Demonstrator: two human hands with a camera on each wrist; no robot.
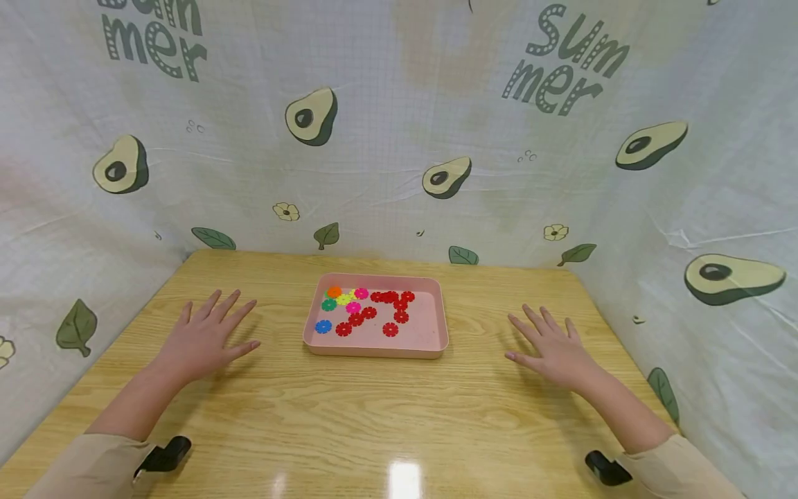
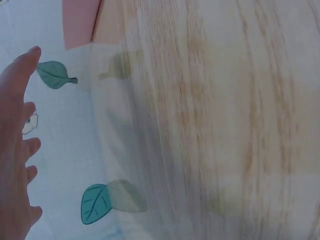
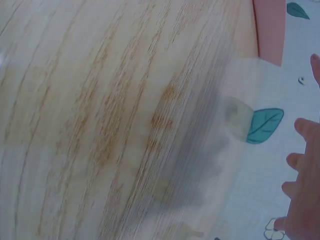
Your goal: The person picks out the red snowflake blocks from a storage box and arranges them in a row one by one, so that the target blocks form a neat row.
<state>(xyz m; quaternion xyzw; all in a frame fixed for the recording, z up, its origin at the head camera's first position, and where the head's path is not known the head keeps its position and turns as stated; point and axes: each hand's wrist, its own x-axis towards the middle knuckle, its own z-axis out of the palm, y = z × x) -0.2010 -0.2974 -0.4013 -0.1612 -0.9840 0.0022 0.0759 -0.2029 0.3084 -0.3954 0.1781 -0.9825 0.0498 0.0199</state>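
Pink tray (image 1: 427,334) of coloured discs (image 1: 390,329) lies between left hand (image 1: 202,341) and right hand (image 1: 557,352), fingers spread, gripping nothing.

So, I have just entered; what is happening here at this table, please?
A person's left hand and right hand are spread open above a pale wood-grain table, on either side of a shallow rectangular pink tray. Neither hand holds anything or touches the tray. Inside it lie small round notched discs: red, blue, green, yellow, orange and bright pink.
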